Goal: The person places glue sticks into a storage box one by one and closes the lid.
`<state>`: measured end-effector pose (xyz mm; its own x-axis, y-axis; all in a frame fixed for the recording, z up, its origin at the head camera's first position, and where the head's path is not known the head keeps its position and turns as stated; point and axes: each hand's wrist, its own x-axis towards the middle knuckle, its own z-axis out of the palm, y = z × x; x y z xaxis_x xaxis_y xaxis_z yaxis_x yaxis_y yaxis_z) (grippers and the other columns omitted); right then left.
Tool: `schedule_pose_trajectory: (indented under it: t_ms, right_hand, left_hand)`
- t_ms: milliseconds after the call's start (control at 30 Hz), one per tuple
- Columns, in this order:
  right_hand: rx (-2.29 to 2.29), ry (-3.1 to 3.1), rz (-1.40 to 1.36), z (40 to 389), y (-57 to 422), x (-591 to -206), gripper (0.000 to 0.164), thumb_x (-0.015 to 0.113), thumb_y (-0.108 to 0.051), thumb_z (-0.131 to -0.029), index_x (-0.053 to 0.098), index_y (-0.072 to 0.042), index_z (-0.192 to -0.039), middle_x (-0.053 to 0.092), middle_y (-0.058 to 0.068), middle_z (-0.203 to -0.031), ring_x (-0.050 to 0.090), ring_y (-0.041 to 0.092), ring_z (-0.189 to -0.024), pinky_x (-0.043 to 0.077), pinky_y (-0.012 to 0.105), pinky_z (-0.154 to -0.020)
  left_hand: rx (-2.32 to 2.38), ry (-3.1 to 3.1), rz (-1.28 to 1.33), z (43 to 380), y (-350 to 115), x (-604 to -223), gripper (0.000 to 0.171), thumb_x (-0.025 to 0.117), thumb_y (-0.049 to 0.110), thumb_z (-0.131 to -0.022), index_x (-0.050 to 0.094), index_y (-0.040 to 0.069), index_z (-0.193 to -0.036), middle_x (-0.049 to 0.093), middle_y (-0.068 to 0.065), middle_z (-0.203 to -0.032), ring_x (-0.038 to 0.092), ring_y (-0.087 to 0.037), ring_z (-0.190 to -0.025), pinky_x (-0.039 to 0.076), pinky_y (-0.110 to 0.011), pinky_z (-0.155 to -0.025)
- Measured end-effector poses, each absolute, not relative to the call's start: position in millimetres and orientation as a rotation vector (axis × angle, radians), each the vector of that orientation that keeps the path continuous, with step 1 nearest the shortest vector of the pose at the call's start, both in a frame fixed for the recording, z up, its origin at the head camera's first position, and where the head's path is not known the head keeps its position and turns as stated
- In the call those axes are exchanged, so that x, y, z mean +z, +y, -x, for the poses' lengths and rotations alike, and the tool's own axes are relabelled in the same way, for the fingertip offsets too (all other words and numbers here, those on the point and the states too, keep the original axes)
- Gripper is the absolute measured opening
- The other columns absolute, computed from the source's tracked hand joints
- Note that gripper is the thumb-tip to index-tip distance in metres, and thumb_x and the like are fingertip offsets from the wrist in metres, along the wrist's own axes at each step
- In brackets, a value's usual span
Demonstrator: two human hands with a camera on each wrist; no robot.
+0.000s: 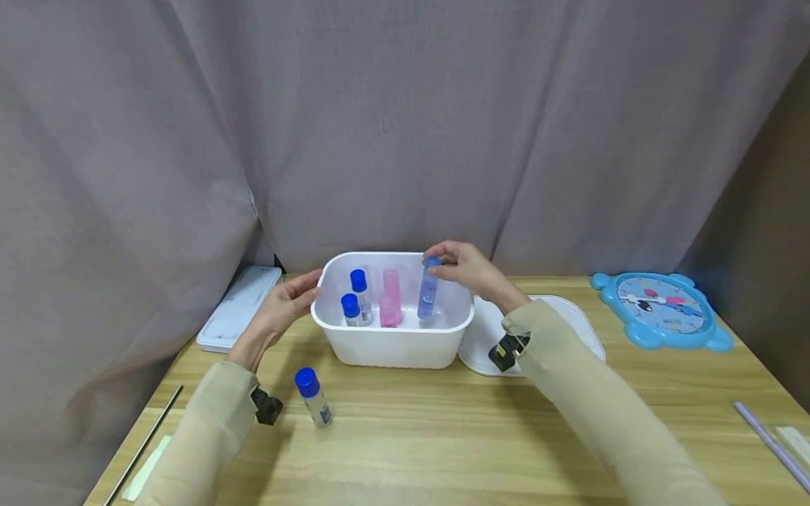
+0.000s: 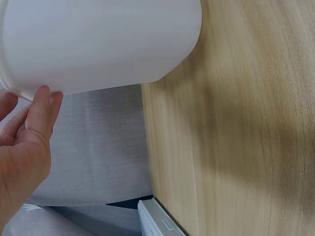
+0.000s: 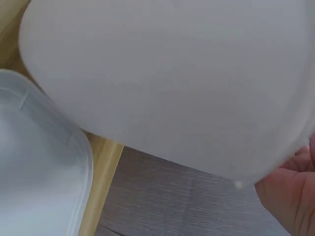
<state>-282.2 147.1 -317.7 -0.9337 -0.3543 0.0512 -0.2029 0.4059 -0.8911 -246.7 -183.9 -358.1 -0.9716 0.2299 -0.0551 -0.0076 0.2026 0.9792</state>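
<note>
A white plastic bin [image 1: 392, 348] stands on the table. Its rim meets the fingertips of my left hand [image 1: 285, 306], whose fingers lie fairly straight against the outer wall in the left wrist view. Inside the bin, my right hand [image 1: 465, 267] pinches a translucent blue bottle [image 1: 428, 295] near its top, holding it nearly upright. To its left in the bin are a pink translucent bottle [image 1: 391, 284], a shorter pink piece [image 1: 389, 313] and two clear bottles with blue caps [image 1: 358, 280]. Another blue-capped bottle [image 1: 314, 399] is on the table before the bin.
A white lid [image 1: 569, 330] lies right of the bin, partly under my right forearm. Far right is a blue toy-like clock [image 1: 661, 309]; a white flat case [image 1: 237, 309] is at the back left. A thin metal rod [image 1: 142, 446] and a purple stick [image 1: 768, 443] lie near the sides.
</note>
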Motion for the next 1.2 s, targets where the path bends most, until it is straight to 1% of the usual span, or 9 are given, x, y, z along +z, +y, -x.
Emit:
schedule_pose_trajectory:
  t_ms: [100, 200, 433, 600, 767, 933, 1067, 1133, 1200]
  right_hand:
    - [-1.447, 2.522, 0.542, 284.6, 142.8, -319.0, 0.031, 0.061, 0.001, -0.088, 0.057, 0.007, -0.118, 0.062, 0.023, -0.116, 0.058, 0.028, -0.107, 0.050, 0.038, -0.096]
    - [-1.367, 2.541, 0.584, 287.2, 137.9, -319.1, 0.031, 0.062, 0.004, -0.086, 0.058, 0.007, -0.116, 0.062, 0.023, -0.113, 0.058, 0.031, -0.108, 0.049, 0.040, -0.097]
    - [-1.201, 2.615, 0.601, 291.6, 130.1, -323.1, 0.027, 0.064, 0.002, -0.085, 0.060, 0.004, -0.112, 0.064, 0.020, -0.111, 0.059, 0.031, -0.107, 0.050, 0.038, -0.096]
    - [-1.155, 2.663, 0.652, 291.6, 127.4, -324.0, 0.026, 0.066, 0.004, -0.083, 0.061, 0.006, -0.108, 0.065, 0.021, -0.108, 0.060, 0.033, -0.106, 0.051, 0.038, -0.094]
    - [-1.182, 2.667, 0.664, 290.8, 128.5, -324.2, 0.032, 0.066, 0.004, -0.083, 0.059, 0.008, -0.114, 0.063, 0.023, -0.115, 0.059, 0.035, -0.110, 0.049, 0.039, -0.098]
    - [-1.353, 2.764, 0.710, 282.4, 128.4, -324.0, 0.036, 0.065, 0.001, -0.085, 0.057, 0.008, -0.119, 0.060, 0.023, -0.122, 0.057, 0.034, -0.116, 0.048, 0.038, -0.100]
    - [-1.746, 2.746, 0.762, 259.3, 112.6, -313.9, 0.028, 0.065, -0.002, -0.087, 0.061, 0.006, -0.113, 0.065, 0.021, -0.113, 0.063, 0.031, -0.105, 0.054, 0.030, -0.090]
    - [-1.892, 2.626, 0.855, 242.9, 98.7, -308.3, 0.024, 0.064, -0.001, -0.087, 0.062, 0.006, -0.110, 0.066, 0.021, -0.108, 0.065, 0.029, -0.099, 0.056, 0.028, -0.084]
    - [-1.924, 2.478, 0.970, 226.1, 82.8, -307.1, 0.024, 0.064, 0.000, -0.087, 0.062, 0.005, -0.110, 0.067, 0.020, -0.105, 0.066, 0.026, -0.095, 0.056, 0.026, -0.080]
  left_hand:
    - [1.867, 2.287, -0.226, 246.7, -184.0, -358.9, 0.050, 0.047, 0.011, -0.099, 0.030, 0.001, -0.146, 0.033, -0.020, -0.149, 0.037, -0.034, -0.133, 0.039, -0.041, -0.107]
    - [1.877, 2.287, -0.243, 247.0, -184.8, -359.3, 0.050, 0.046, 0.010, -0.099, 0.030, -0.001, -0.146, 0.033, -0.021, -0.148, 0.038, -0.034, -0.133, 0.039, -0.039, -0.106]
    - [1.897, 2.261, -0.249, 246.8, -185.8, -359.3, 0.050, 0.046, 0.008, -0.099, 0.029, -0.002, -0.145, 0.033, -0.022, -0.148, 0.037, -0.035, -0.133, 0.037, -0.043, -0.107]
    - [1.907, 2.254, -0.244, 247.5, -186.1, -358.0, 0.050, 0.046, 0.007, -0.099, 0.030, -0.002, -0.145, 0.033, -0.022, -0.148, 0.037, -0.034, -0.133, 0.036, -0.044, -0.107]
    - [1.897, 2.266, -0.243, 248.3, -185.2, -358.2, 0.050, 0.046, 0.008, -0.099, 0.030, -0.002, -0.145, 0.033, -0.021, -0.148, 0.037, -0.033, -0.133, 0.037, -0.043, -0.107]
    - [1.871, 2.284, -0.240, 247.3, -185.6, -358.8, 0.050, 0.046, 0.010, -0.099, 0.030, -0.002, -0.145, 0.033, -0.021, -0.149, 0.037, -0.034, -0.133, 0.038, -0.041, -0.107]
    - [1.861, 2.296, -0.248, 247.3, -188.3, -358.1, 0.050, 0.046, 0.010, -0.099, 0.030, -0.001, -0.145, 0.033, -0.020, -0.149, 0.038, -0.033, -0.133, 0.043, -0.033, -0.103]
    - [1.863, 2.299, -0.258, 247.5, -189.1, -357.5, 0.050, 0.046, 0.010, -0.099, 0.030, -0.002, -0.145, 0.032, -0.020, -0.149, 0.038, -0.032, -0.133, 0.044, -0.030, -0.101]
    - [1.867, 2.298, -0.266, 247.6, -189.5, -357.2, 0.051, 0.046, 0.010, -0.099, 0.029, -0.002, -0.145, 0.032, -0.021, -0.149, 0.037, -0.033, -0.133, 0.045, -0.027, -0.100]
